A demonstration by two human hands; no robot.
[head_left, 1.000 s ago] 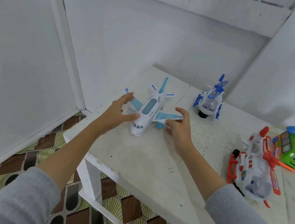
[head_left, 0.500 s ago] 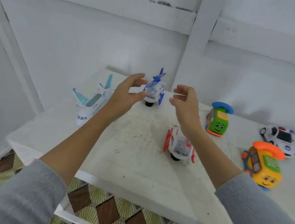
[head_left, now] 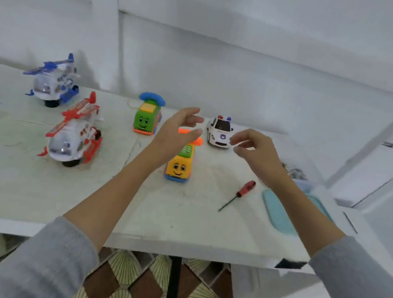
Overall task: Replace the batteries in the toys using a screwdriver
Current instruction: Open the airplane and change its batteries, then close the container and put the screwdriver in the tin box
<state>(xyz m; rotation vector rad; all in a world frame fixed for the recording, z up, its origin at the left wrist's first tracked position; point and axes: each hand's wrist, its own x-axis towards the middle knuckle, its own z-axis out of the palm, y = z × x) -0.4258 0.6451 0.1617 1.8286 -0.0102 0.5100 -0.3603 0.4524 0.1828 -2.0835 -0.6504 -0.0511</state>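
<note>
Head view: both hands hover above the white tabletop (head_left: 36,191), holding nothing; left hand (head_left: 175,134) loosely spread over the yellow plastic toy phone (head_left: 179,165); right hand (head_left: 255,148) fingers relaxed; red-handled screwdriver (head_left: 238,195) lies below it, apart.

Two arms, bare from the cuffs forward. Grey knit sleeves: left sleeve (head_left: 35,260) lower left of frame, right sleeve (head_left: 359,287) lower right. Hands ungloved.
</note>
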